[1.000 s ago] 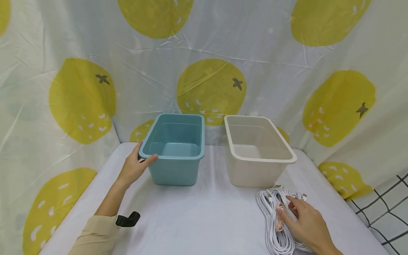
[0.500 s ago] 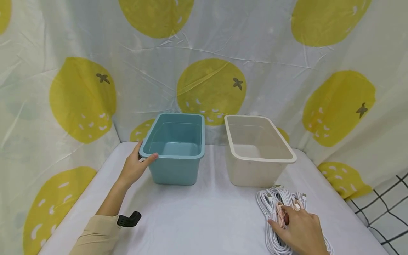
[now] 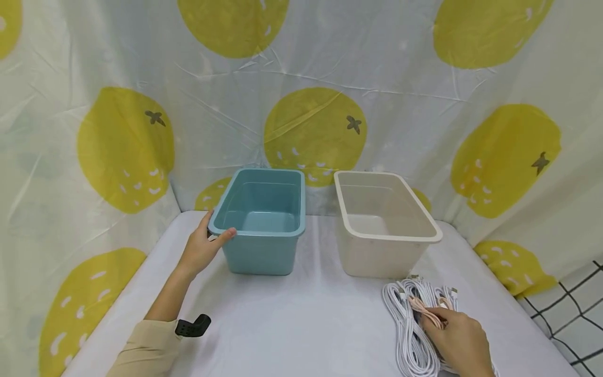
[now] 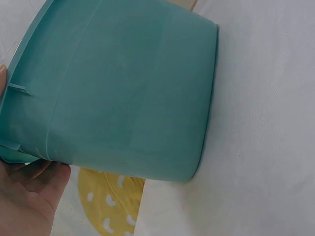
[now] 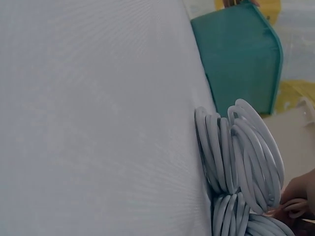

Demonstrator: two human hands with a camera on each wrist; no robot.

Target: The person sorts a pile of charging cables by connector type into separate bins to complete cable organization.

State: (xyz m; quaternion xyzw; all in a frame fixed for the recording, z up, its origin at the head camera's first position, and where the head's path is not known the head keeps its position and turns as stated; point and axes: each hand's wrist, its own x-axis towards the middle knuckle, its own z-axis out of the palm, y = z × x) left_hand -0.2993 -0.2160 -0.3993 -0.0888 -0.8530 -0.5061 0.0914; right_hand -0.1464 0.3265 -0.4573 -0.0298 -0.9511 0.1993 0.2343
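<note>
At the near left corner of a blue-green plastic bin, my left hand grips the rim, thumb over the front edge. The left wrist view shows the fingers beneath that rim. To the right, my right hand pinches a bundled pink cable between thumb and fingers. That cable lies over a pile of coiled white cables. In the right wrist view the white coils are close up, with only part of the hand at the edge. Several connector ends stick out at the pile's far side.
A beige plastic bin stands behind the cable pile, right of the blue-green one. Both sit on a white-covered table. A lemon-print curtain hangs behind, and a black wire grid is at the far right.
My right hand has come down onto the pile, closed its fingers on the pink cable and shifted it slightly. The left hand stays on the blue-green bin's rim.
</note>
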